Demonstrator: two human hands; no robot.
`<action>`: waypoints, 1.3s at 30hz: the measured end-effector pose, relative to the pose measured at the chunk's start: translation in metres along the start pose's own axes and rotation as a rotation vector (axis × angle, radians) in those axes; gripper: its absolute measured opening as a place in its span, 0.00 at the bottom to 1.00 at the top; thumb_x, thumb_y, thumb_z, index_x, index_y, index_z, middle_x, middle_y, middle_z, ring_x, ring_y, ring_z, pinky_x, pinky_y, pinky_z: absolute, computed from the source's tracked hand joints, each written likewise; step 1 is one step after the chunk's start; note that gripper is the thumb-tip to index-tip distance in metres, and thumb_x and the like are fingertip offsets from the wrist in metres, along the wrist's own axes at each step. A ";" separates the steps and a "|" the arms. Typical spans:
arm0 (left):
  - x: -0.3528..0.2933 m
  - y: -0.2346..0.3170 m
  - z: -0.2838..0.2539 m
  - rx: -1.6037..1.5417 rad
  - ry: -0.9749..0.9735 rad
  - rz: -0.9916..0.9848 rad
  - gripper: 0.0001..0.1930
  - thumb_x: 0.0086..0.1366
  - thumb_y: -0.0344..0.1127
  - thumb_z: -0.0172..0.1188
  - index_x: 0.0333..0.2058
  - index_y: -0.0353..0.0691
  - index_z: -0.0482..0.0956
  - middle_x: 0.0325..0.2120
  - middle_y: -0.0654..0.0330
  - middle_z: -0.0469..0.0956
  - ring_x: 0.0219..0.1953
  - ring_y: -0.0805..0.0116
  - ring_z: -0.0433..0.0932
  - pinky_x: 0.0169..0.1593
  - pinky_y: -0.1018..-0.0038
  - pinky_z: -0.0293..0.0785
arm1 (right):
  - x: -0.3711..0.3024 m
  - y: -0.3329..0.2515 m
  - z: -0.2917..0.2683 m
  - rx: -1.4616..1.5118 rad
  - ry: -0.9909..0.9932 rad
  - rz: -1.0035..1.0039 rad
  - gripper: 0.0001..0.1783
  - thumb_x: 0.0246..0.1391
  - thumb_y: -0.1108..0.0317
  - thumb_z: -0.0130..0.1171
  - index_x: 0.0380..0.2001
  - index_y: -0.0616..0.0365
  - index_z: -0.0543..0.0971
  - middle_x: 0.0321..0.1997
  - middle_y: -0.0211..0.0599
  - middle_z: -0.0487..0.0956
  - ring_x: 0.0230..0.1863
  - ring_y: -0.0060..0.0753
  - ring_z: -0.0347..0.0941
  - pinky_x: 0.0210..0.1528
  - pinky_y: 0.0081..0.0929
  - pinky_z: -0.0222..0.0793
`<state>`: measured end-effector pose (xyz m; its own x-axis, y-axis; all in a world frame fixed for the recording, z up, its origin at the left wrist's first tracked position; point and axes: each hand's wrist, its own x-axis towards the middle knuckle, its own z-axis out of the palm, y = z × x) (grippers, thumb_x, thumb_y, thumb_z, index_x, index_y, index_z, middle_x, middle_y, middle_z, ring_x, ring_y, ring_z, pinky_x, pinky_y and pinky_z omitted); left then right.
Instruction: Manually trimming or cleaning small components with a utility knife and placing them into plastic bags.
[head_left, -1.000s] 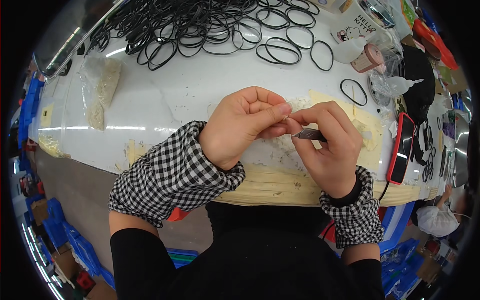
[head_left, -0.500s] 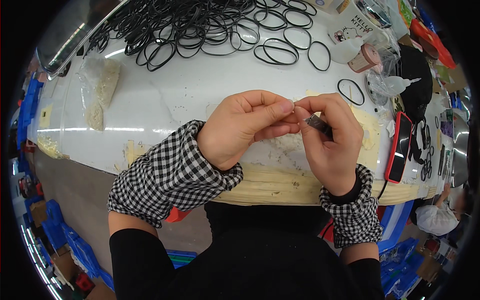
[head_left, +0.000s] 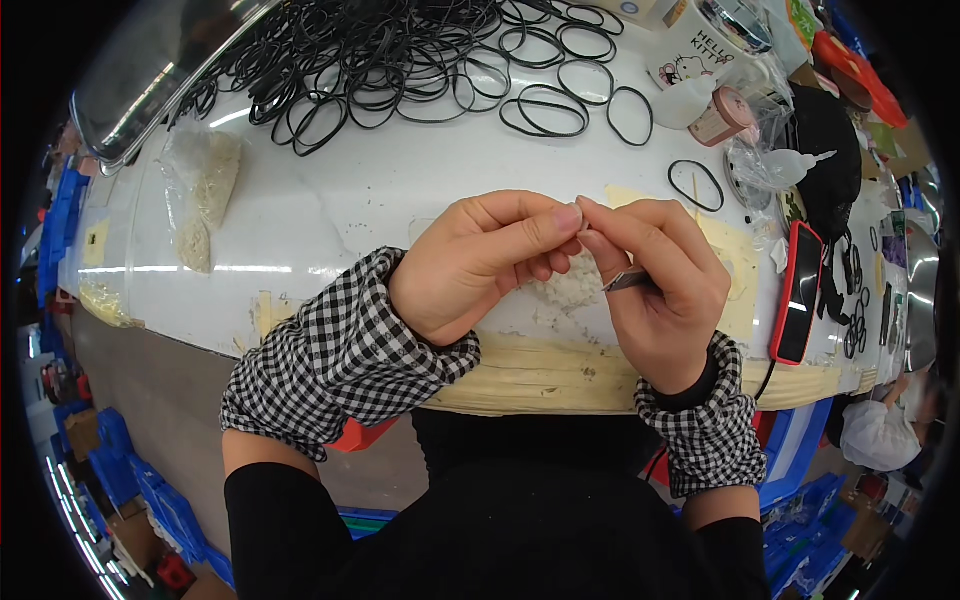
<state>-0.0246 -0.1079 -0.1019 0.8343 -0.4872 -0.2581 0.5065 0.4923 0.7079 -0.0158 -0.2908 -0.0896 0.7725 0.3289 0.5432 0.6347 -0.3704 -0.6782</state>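
My left hand and my right hand meet over the near edge of the table. The left thumb and forefinger are pinched on a tiny pale piece, too small to name. At the same spot the right thumb and forefinger also close in, their tips almost touching the left ones. A small dark metal tool with a pointed, shiny tip is tucked in my right hand; its other end is hidden in the palm. Below and behind the fingers lies a heap of small whitish pieces.
A big tangle of black rubber rings covers the far side, with a single ring nearer. At left lies a clear bag of pale pieces. To the right are a red-cased phone, a squeeze bottle and a white tub.
My right hand has turned a little, so the metal tool's tip points lower and more to the left. More of the whitish heap shows between my hands.
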 end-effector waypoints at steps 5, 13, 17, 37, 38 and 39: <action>0.002 -0.001 0.000 -0.022 0.039 -0.038 0.10 0.67 0.38 0.55 0.37 0.38 0.78 0.29 0.68 0.74 0.33 0.81 0.69 0.40 0.83 0.67 | 0.000 0.000 -0.001 -0.074 0.003 -0.068 0.19 0.40 0.86 0.60 0.40 0.62 0.80 0.29 0.36 0.74 0.23 0.27 0.73 0.22 0.20 0.68; 0.003 -0.002 -0.001 -0.062 -0.090 -0.034 0.12 0.70 0.40 0.49 0.41 0.37 0.72 0.34 0.67 0.73 0.31 0.81 0.64 0.39 0.83 0.64 | 0.001 -0.003 -0.004 -0.065 -0.043 -0.001 0.15 0.44 0.73 0.66 0.39 0.61 0.79 0.28 0.35 0.74 0.22 0.28 0.73 0.22 0.20 0.68; 0.002 -0.001 0.000 -0.135 -0.144 -0.032 0.11 0.70 0.40 0.47 0.40 0.38 0.69 0.33 0.66 0.70 0.30 0.80 0.63 0.38 0.83 0.63 | 0.004 -0.006 -0.006 -0.080 -0.088 0.077 0.14 0.47 0.62 0.66 0.30 0.60 0.75 0.24 0.36 0.74 0.22 0.31 0.72 0.22 0.22 0.67; 0.003 0.003 0.000 -0.099 -0.301 -0.060 0.10 0.70 0.39 0.49 0.40 0.38 0.70 0.30 0.70 0.67 0.32 0.80 0.64 0.37 0.83 0.62 | 0.000 -0.006 -0.010 -0.010 -0.213 0.193 0.19 0.52 0.56 0.62 0.19 0.58 0.70 0.14 0.34 0.70 0.15 0.33 0.67 0.17 0.26 0.60; 0.003 0.003 0.000 -0.099 -0.308 -0.056 0.10 0.70 0.39 0.49 0.40 0.38 0.70 0.30 0.70 0.67 0.31 0.80 0.64 0.36 0.83 0.62 | 0.000 -0.006 -0.010 0.002 -0.214 0.192 0.19 0.52 0.56 0.62 0.19 0.58 0.71 0.14 0.34 0.70 0.15 0.32 0.67 0.17 0.26 0.59; 0.003 0.002 0.000 -0.099 -0.316 -0.053 0.10 0.70 0.39 0.49 0.40 0.38 0.70 0.30 0.70 0.67 0.31 0.80 0.64 0.36 0.83 0.62 | 0.000 -0.005 -0.010 0.013 -0.217 0.193 0.18 0.52 0.57 0.62 0.19 0.58 0.71 0.14 0.33 0.70 0.14 0.32 0.67 0.17 0.26 0.59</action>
<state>-0.0209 -0.1082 -0.1011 0.7052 -0.7060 -0.0650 0.5791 0.5206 0.6274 -0.0190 -0.2976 -0.0811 0.8552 0.4320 0.2862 0.4752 -0.4334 -0.7658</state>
